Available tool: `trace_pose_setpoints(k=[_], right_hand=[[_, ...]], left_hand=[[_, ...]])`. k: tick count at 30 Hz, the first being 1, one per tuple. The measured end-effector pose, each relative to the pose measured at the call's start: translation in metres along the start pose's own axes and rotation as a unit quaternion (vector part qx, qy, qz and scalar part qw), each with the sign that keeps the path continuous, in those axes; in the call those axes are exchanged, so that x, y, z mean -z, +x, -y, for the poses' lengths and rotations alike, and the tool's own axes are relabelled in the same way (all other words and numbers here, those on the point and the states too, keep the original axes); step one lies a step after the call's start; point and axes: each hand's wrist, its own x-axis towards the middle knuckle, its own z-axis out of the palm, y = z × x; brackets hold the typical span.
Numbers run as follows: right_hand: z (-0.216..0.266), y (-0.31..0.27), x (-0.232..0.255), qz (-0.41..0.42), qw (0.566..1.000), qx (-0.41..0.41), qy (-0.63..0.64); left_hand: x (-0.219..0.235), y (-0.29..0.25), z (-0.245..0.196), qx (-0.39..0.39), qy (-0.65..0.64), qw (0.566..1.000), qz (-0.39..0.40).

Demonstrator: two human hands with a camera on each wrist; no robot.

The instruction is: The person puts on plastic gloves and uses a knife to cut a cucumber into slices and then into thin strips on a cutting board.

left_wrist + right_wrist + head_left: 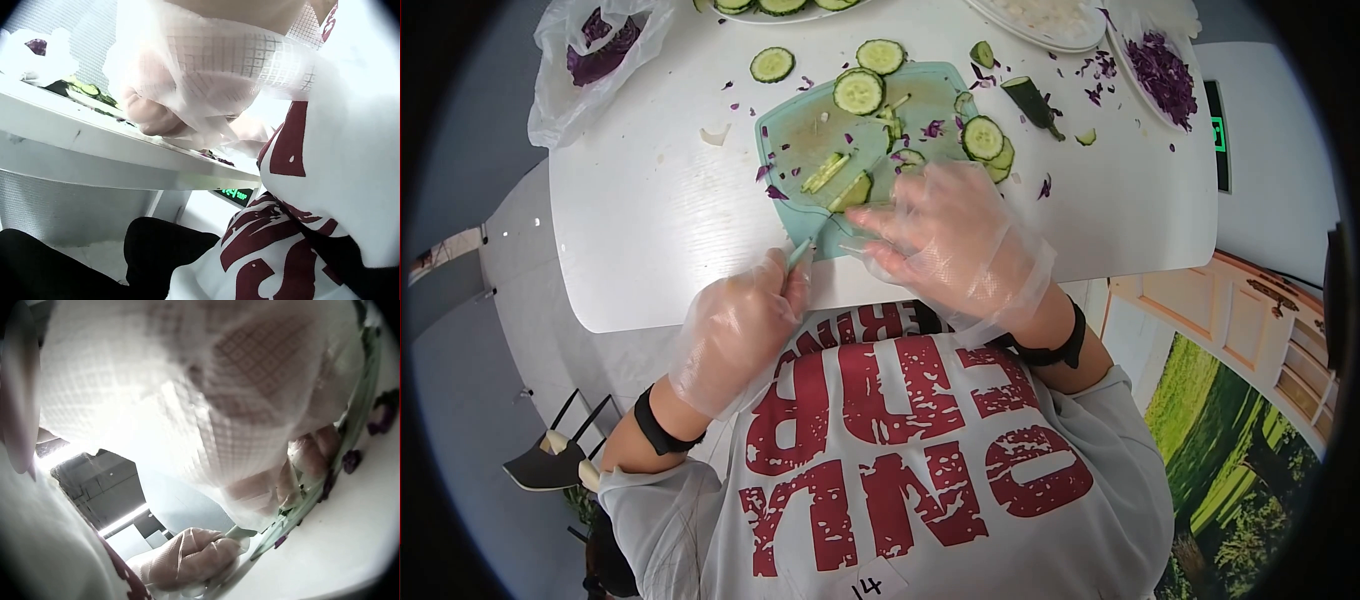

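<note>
My left hand [745, 310], in a clear plastic glove, grips the pale green handle [799, 252] of a knife at the board's near edge. Curled fingers [147, 112] of that hand show in the left wrist view. My gloved right hand [960, 235] is low over the turquoise cutting board [800, 125], index finger stretched beside a cut cucumber piece [855, 192] and thumb apart from it. The right wrist view shows its fingertips [250, 490] down near the board. Cucumber strips [827, 172] lie just beyond. Much of the blade is hidden in the head view.
Cucumber slices [859, 92] lie on and around the board, with a cucumber end [1030, 105] to the right. Purple cabbage shreds [1160, 80] fill a plate. A plastic bag [560, 85] holds cabbage. More plates stand along the far side of the white table [640, 230].
</note>
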Motion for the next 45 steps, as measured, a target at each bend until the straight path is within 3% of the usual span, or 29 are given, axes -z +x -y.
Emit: trace_pose_setpoints(k=[12, 15, 18, 20, 32, 41, 45], right_hand=[[0.001, 0.001, 0.003, 0.003, 1.000, 0.007, 0.003], [0.003, 0.001, 0.006, 0.060, 0.998, -0.019, -0.010], [0.002, 0.001, 0.005, 0.057, 0.998, -0.014, -0.015], [0.000, 0.001, 0.002, 0.005, 1.000, 0.006, 0.003], [0.000, -0.003, -0.002, -0.005, 1.000, 0.001, -0.008], [-0.001, -0.002, -0.002, 0.003, 1.000, 0.006, -0.008], [-0.001, -0.003, -0.003, -0.009, 1.000, 0.009, -0.011]], left_hand=[[0.006, 0.009, 0.006, -0.040, -0.003, 0.999, -0.002], [0.006, 0.010, 0.002, -0.034, 0.000, 0.999, -0.004], [0.007, 0.011, -0.001, -0.032, 0.004, 0.999, -0.009], [0.006, 0.012, -0.003, -0.029, 0.007, 1.000, -0.007], [0.004, 0.013, -0.007, -0.053, -0.010, 0.998, -0.037], [0.001, 0.011, 0.000, -0.026, 0.000, 1.000, -0.011], [-0.010, 0.006, 0.015, -0.055, 0.017, 0.997, -0.059]])
